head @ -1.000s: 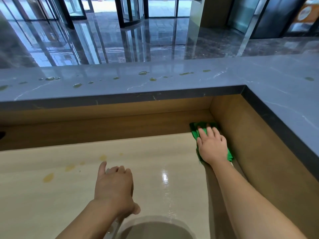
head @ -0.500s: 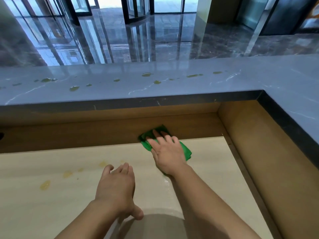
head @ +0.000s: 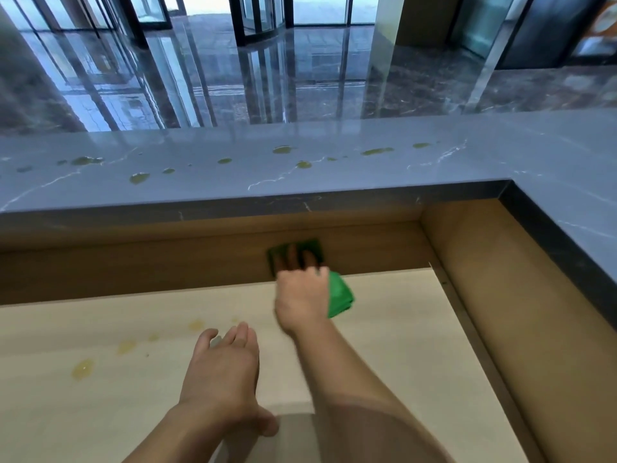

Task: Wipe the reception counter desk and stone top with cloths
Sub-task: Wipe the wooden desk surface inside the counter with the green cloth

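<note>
My right hand (head: 300, 292) presses a green cloth (head: 339, 294) flat against the back edge of the pale desk surface (head: 384, 329), its straight fingers reaching into the shadow under the overhang. The cloth's far part lies against the brown wooden back panel (head: 167, 262). My left hand (head: 223, 372) rests flat on the desk with fingers straight, holding nothing. Yellowish spill spots (head: 83, 367) mark the desk to the left. The grey stone top (head: 334, 175) above carries several yellow-green drops (head: 282, 149).
The stone top turns a corner and runs along the right side (head: 574, 202) over a wooden side panel (head: 500, 295). Beyond the counter lies a glossy dark lobby floor (head: 267, 78) with glass doors. A rounded grey shape (head: 293, 439) sits at the desk's near edge.
My right hand slid the green cloth left from the right corner along the back edge, then pushed it further back under the overhang. My left hand stayed on the desk.
</note>
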Demonstrator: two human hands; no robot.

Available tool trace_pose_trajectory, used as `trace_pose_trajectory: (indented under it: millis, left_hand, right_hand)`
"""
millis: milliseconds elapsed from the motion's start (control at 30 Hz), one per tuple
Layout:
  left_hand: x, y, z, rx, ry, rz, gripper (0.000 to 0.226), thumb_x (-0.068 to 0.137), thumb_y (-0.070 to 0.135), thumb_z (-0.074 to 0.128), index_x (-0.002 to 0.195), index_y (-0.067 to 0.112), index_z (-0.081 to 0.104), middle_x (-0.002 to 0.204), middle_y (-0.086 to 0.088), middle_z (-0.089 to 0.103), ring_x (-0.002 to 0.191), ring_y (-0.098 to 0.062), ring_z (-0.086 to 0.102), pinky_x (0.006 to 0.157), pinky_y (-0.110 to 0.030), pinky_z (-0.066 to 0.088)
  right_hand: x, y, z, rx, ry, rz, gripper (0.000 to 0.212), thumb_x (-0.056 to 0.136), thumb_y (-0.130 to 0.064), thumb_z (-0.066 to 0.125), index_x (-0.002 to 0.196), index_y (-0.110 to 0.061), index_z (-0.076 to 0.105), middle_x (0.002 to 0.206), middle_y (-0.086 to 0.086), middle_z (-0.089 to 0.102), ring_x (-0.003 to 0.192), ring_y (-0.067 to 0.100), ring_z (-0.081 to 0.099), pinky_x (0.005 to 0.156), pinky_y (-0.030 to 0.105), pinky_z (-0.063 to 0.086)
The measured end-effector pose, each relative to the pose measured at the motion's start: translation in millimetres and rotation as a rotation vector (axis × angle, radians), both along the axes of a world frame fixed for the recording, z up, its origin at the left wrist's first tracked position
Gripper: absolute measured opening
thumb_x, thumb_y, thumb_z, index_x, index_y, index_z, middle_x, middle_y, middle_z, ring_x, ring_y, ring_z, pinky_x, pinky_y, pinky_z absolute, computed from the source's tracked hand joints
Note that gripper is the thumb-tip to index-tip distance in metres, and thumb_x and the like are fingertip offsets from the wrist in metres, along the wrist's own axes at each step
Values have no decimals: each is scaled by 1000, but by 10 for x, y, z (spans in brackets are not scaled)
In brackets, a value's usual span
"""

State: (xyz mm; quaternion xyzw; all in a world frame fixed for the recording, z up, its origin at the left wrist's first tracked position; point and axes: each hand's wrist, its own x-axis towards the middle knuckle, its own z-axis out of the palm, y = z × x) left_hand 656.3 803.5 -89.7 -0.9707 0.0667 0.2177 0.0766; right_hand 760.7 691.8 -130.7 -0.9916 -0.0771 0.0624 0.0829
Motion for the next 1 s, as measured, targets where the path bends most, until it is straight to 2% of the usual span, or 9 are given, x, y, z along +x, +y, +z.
trace_pose_trajectory:
  millis: [67, 167, 300, 433, 567, 700, 800, 900, 1000]
  left_hand:
    - [2, -14, 13, 5, 3, -4, 134, 50, 79, 68, 152, 11, 14, 160, -1, 17, 146, -11, 16, 119, -39, 1]
    - [5, -20, 23, -6, 18, 7, 137, 51, 79, 67, 154, 11, 9, 162, -3, 10, 148, -13, 11, 119, -40, -1]
    - [-31, 2, -6, -26, 12, 21, 139, 50, 80, 66, 155, 12, 4, 163, -2, 3, 149, -12, 4, 120, -40, -5]
    - [-42, 17, -26, -53, 11, 34, 139, 51, 80, 66, 155, 13, 2, 163, -1, 2, 149, -12, 3, 120, -40, -7]
    - [-69, 41, -48, -88, 0, 47, 139, 50, 78, 67, 155, 15, 1, 163, 0, 1, 149, -10, 3, 120, -39, -8]
    - [-44, 29, -40, -68, 13, 38, 137, 54, 77, 69, 155, 13, 1, 163, -1, 0, 149, -11, 2, 120, -39, -8]
    - [-31, 18, -35, -51, 40, 37, 136, 57, 77, 69, 155, 13, -1, 163, 0, -1, 149, -12, 0, 120, -40, -8]
    - [-44, 37, -54, -55, 48, 39, 137, 57, 79, 67, 155, 14, -3, 163, 0, -4, 149, -13, -2, 119, -40, -9]
    - [-55, 42, -64, -65, 44, 49, 138, 58, 78, 68, 154, 12, -5, 163, 0, -5, 149, -12, -5, 119, -40, -10]
  right_hand:
    - [-150, 237, -3, 27, -46, 204, 45, 95, -22, 42, 139, -29, 42, 145, 2, 47, 138, 30, 29, 105, 45, 22]
    - [18, -9, -33, -9, -31, 285, 47, 99, -24, 36, 144, -37, 34, 152, -2, 39, 139, 27, 31, 101, 41, 27]
    - [295, -942, -37, -69, 59, -39, 65, 98, -26, 38, 152, -43, 6, 163, -5, -4, 149, 23, -4, 117, 44, 13]
    - [343, -1520, -7, -111, 101, -400, 63, 99, -31, 34, 154, -36, 4, 163, -1, -4, 149, 27, -1, 115, 46, 15]
    - [285, -1031, -64, -159, 96, -481, 68, 96, -31, 34, 155, -30, 1, 163, 5, -6, 148, 32, 4, 113, 46, 13]
    - [-42, -139, -63, -47, -22, -64, 51, 95, -22, 38, 145, -27, 36, 157, 6, 29, 144, 33, 19, 109, 50, 17]
    - [-161, -14, -37, -31, -67, 242, 43, 98, -24, 37, 141, -31, 36, 153, 0, 36, 140, 31, 27, 108, 49, 20]
    - [4, -488, -12, -32, -36, 189, 43, 102, -26, 28, 142, -38, 37, 152, -3, 40, 138, 25, 33, 97, 43, 28]
    - [83, -1105, 8, -119, 5, -105, 44, 101, -32, 25, 140, -37, 44, 156, -3, 32, 146, 22, 20, 101, 42, 28]
